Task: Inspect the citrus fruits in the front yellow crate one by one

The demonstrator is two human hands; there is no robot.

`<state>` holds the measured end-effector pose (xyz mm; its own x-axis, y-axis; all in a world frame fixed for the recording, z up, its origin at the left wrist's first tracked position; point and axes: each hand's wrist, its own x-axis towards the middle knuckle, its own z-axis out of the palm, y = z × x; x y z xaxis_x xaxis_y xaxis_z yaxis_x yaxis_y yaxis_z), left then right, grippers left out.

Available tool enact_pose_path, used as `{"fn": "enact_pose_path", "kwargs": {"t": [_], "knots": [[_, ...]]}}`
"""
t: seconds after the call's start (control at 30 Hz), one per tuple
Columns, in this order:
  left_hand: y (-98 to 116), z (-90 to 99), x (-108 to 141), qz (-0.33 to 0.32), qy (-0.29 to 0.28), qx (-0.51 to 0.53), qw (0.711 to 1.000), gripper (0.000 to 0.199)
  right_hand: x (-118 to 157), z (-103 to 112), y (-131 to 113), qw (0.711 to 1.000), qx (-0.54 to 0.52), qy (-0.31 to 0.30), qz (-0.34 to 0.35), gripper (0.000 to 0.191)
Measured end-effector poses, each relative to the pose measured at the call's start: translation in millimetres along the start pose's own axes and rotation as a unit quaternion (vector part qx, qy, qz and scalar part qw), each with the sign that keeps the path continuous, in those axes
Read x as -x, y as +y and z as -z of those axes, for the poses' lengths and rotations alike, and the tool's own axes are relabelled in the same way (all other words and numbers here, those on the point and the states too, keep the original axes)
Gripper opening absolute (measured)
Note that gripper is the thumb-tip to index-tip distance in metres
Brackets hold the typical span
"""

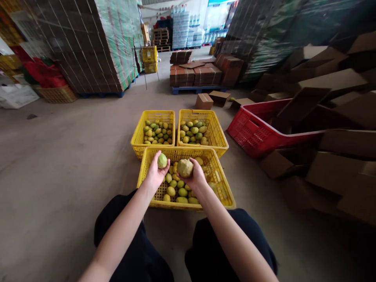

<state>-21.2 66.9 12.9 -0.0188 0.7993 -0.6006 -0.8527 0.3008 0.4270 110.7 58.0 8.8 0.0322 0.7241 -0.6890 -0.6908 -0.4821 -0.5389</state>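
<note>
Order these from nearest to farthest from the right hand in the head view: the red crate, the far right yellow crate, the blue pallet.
From the right hand:
1. Far right yellow crate, just beyond it.
2. Red crate, off to the right.
3. Blue pallet, far back under the brown boxes.

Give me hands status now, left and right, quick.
Left hand: closed around a small green fruit, over the near yellow crate.
Right hand: closed around a larger pale, mottled fruit.

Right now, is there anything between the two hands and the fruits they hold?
Nothing visible. The left hand grips a green fruit directly, and the right hand grips a pale fruit, both above the near yellow crate.
</note>
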Motion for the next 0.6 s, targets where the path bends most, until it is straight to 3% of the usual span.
{"fn": "enact_pose_path", "kwargs": {"t": [0.1,0.23,0.37,0.6], "knots": [[2.5,2.5,-2.4,0.029,-0.019,-0.002,0.999,0.017,-0.6,0.6,-1.4,1.0,-0.002,0.002,0.007,0.011],[2.4,5.6,-2.6,0.1,-0.069,-0.013,0.993,0.036,-1.5,3.2,-2.2,0.997,0.027,-0.046,-0.056,0.017],[-1.0,4.8,-1.2,0.076,-0.075,-0.026,0.994,0.03,-1.7,2.7,1.1,0.994,0.023,-0.063,-0.09,0.021],[2.8,1.5,4.6,0.053,-0.059,-0.079,0.994,0.033,-2.1,-0.1,1.3,1.0,-0.003,0.001,-0.005,0.014]]}}
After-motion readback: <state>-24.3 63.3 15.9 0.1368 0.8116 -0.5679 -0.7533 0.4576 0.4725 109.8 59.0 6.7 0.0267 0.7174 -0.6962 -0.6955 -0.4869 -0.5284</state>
